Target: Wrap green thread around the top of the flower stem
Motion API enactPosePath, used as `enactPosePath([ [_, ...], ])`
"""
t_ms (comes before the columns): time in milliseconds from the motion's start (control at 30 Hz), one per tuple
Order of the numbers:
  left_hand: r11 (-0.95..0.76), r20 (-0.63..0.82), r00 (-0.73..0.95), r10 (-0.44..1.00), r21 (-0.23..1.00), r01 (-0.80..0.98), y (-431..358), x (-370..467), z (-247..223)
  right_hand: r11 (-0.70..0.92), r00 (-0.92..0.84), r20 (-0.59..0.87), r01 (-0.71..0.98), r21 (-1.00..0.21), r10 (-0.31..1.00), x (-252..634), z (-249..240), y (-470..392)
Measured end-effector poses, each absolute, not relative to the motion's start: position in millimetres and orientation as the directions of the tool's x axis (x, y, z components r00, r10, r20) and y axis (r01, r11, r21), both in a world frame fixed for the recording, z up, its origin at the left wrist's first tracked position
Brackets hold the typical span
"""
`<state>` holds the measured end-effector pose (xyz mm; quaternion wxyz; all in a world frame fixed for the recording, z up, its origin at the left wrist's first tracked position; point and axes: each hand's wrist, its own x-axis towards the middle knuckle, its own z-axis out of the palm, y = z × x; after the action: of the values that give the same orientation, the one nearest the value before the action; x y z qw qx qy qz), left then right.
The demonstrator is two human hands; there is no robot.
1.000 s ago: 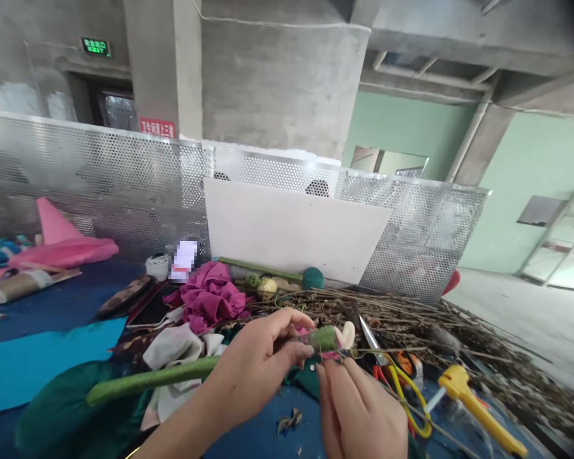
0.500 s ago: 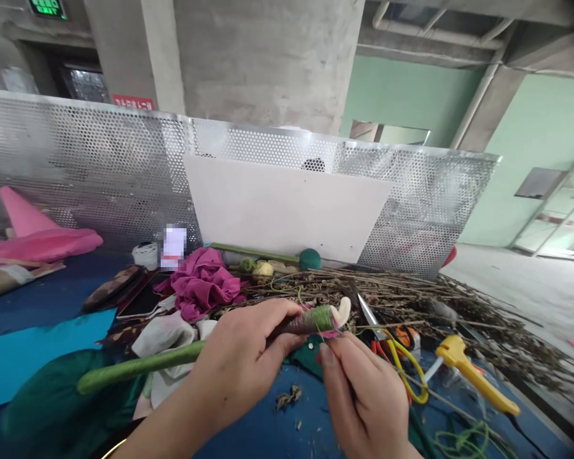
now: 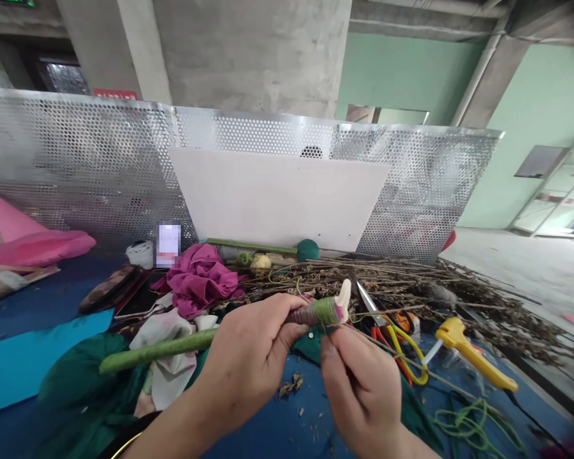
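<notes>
"Where writing shows, can any of it be read?"

"Not reliably. Green lit sign (image 3: pixel 16 2): cut by the top border. Red sign (image 3: pixel 115 94): white characters half hidden behind the perforated metal panel (image 3: pixel 76 159)."

"Edges and room?"

"Panel and leaning white board (image 3: pixel 282 197) bound the far side; dry stalks (image 3: pixel 411 280) lie before them. Right edge of the blue surface (image 3: pixel 287 433) runs diagonally. Bare blue with crumbs shows between the forearms. Scissors (image 3: pixel 391 331) and yellow glue gun (image 3: pixel 478 362) lie right of the hands."

"Fingers?"

"Left hand (image 3: pixel 249 350): curled closed around the thread-wrapped roll (image 3: pixel 318 313), held above the surface, white tip upward. Right hand (image 3: pixel 363 376): thumb and forefinger pinched together just below the roll's end; content too small to tell. Green rod (image 3: pixel 157 351) passes behind the left hand; whether it joins the roll is hidden."
</notes>
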<state>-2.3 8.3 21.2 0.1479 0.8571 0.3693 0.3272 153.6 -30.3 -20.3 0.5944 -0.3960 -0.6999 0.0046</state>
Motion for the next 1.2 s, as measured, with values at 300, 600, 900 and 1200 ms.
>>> enactPosePath([
  [300,-0.634,0.422,0.478,0.77,0.587,0.504,9.8,-4.4,25.6,0.281,0.048,0.28,-0.302,-0.911,0.959,148.6,-38.9,-18.7],
  [600,-0.571,0.307,0.533,0.788,0.689,0.447,6.6,-10.0,39.0,0.16,-0.195,0.263,-0.426,-0.891,0.945,164.2,-33.5,-10.0],
  [900,-0.62,0.243,0.625,0.742,0.603,0.502,5.1,-6.6,35.0,0.335,-0.442,0.35,-0.115,-0.935,0.826,201.6,-23.8,13.7],
  [1200,-0.547,0.047,0.703,0.71,0.666,0.507,3.5,8.4,25.2,0.534,-0.428,0.43,0.155,-0.831,0.795,214.8,-12.7,21.3],
])
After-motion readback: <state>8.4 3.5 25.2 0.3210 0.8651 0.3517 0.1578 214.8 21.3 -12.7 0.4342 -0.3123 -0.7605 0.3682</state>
